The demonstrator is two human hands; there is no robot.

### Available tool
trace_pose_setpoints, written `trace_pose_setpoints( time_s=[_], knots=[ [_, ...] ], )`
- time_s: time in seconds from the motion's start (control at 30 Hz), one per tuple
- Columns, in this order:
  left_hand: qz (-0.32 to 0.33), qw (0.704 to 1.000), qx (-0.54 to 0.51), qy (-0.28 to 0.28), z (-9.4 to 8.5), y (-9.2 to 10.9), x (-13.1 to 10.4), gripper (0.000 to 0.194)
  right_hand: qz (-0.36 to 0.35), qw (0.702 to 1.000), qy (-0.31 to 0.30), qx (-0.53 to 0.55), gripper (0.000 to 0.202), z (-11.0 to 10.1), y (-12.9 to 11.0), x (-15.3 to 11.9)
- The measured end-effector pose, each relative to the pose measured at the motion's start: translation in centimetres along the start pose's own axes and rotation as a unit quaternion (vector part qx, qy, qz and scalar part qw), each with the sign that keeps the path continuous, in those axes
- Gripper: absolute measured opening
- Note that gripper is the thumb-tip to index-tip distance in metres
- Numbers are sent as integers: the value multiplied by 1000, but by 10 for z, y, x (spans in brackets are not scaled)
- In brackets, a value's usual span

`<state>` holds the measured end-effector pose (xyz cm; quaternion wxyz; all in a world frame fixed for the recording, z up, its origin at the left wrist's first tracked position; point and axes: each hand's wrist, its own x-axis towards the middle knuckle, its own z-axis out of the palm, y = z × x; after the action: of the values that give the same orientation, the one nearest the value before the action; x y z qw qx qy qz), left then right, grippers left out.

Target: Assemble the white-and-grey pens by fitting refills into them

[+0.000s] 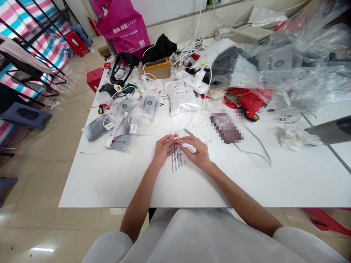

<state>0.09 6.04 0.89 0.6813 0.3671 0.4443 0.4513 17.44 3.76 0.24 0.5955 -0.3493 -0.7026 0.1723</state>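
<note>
Several silver-white pens (177, 160) lie side by side on the white table, partly under both hands. My left hand (163, 148) is closed, its thumb and fingers pinching a slim white pen-like piece (172, 133) that points away from me. Beside it, my right hand (196, 150) reaches across from the right, fingers bent and meeting the left fingertips. A small white round end (184, 145) shows between the right thumb and fingers; what it belongs to is hidden. Another slim pen (189, 132) lies just beyond the right hand.
Packaged pouches (123, 142) and cables are at the left. A white parcel (182, 98), a power strip (196, 83) and an orange-brown box (157, 69) stand farther back. Toward the right are a blurred-out phone-like object (227, 126) with a cable, crumpled tissue (293, 138) and plastic bags (309, 65).
</note>
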Motion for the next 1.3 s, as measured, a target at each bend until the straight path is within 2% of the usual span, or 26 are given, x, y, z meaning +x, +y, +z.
trace_pose_setpoints(
  time_s=[0.37,0.67,0.83,1.1,1.3],
  knots=[
    [-8,999,-36,3,-4,-3,3,53,-14,1000,-4,-3,36,0,12,-8],
    [-1,1000,-28,1,-3,-4,2,56,-10,1000,5,2,32,0,10,-8],
    [9,1000,-21,-11,-1,-3,0,53,-1,999,-22,35,27,4,3,-9],
    [-30,993,-111,-39,-2,2,-3,53,-31,999,-24,10,28,11,-10,5],
    [-37,985,-162,-43,0,7,-5,57,-36,998,-43,7,24,23,-9,9]
  ],
)
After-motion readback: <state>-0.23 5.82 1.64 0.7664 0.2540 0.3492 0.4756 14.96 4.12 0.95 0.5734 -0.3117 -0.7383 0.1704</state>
